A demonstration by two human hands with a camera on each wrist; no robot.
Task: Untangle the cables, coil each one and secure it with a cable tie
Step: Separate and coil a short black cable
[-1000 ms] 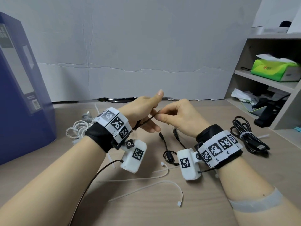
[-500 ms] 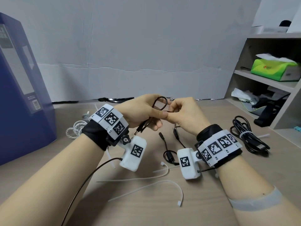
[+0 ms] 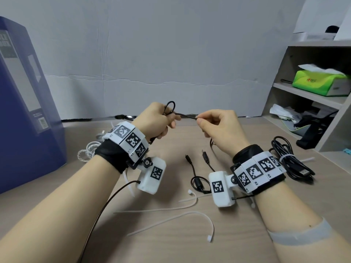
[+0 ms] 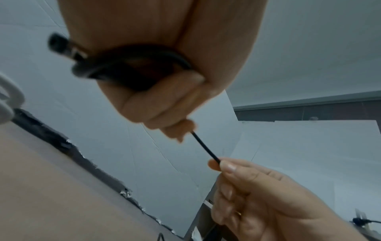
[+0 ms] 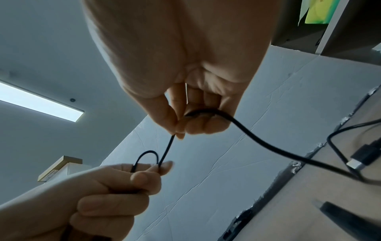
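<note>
Head view: wooden desk [image 3: 171,249], white wall, shelf; both hands [image 3: 157,122] gripping black cable [image 3: 187,116].

A pale wood tabletop [image 3: 237,242] carries two loose white ties [image 3: 191,205] near the front, a black cable [image 3: 197,184] with its plugs lying mid-table, a tied black coil [image 3: 290,164] (white tie round it) at right, a white cable [image 3: 88,150] and a blue box [image 3: 22,118] at left
</note>
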